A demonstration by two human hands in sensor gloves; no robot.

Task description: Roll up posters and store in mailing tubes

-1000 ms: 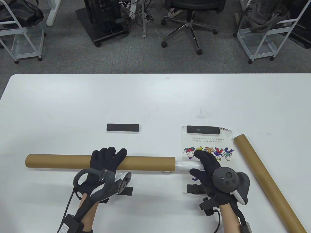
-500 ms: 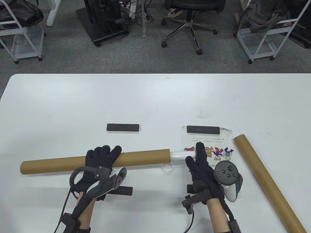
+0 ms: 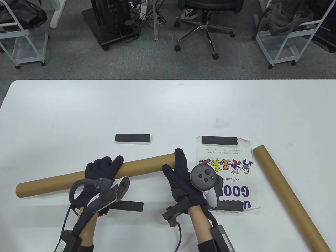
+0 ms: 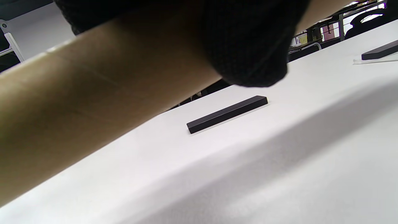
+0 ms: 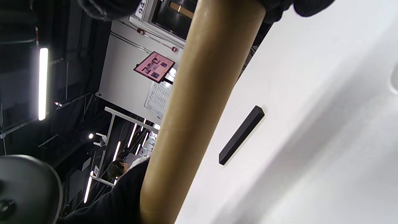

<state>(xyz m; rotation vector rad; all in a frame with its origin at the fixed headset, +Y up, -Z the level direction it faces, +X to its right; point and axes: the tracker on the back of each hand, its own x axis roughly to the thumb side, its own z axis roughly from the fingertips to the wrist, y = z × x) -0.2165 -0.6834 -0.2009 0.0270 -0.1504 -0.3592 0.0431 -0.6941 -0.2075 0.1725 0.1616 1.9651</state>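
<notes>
A brown mailing tube slants across the near left of the table, its right end higher in the table view. My left hand grips it round the middle; the left wrist view shows the glove wrapped over the tube. My right hand stands with straight fingers against the tube's right end, thumb beneath it. No rolled poster shows outside the tube. In the right wrist view the tube runs away from my fingers. A flat cartoon poster lies to the right.
A second brown tube lies diagonally at the right. Black bars weigh down the flat poster at its far and near ends. Two more bars lie loose, one mid-table, one by my left wrist. An office chair stands beyond the table.
My right hand has moved left to the tube's end, and the white rolled poster that stuck out has gone out of sight. The tube has shifted left and tilted more.
</notes>
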